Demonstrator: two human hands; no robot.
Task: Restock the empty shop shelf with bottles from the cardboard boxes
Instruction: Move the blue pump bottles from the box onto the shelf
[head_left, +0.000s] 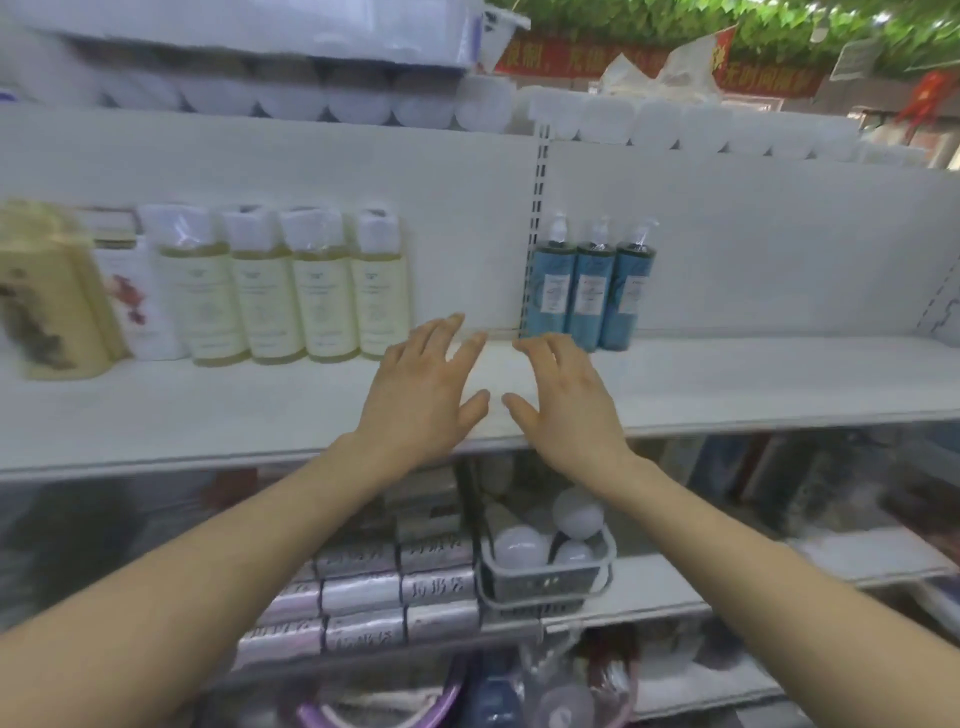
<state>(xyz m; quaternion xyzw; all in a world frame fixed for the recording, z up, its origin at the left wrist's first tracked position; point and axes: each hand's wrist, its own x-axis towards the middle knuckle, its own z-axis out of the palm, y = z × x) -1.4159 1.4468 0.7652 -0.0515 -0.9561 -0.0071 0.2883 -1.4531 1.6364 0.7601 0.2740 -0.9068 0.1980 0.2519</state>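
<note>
A white shop shelf (753, 379) runs across the view at chest height. Against its back panel on the left stand several pale yellow bottles (291, 291) with white caps. Right of the upright stand three blue pump bottles (589, 286). My left hand (423, 387) and my right hand (563, 397) hover side by side over the bare middle of the shelf, palms down, fingers spread. Neither hand holds anything. No cardboard box is in view.
A large cream container (49, 291) and a white bottle (132, 296) stand at the shelf's far left. The shelf above carries white rolls (363, 93). Below sit stacked silver packs (395, 587) and a grey basket (545, 582) with light bulbs.
</note>
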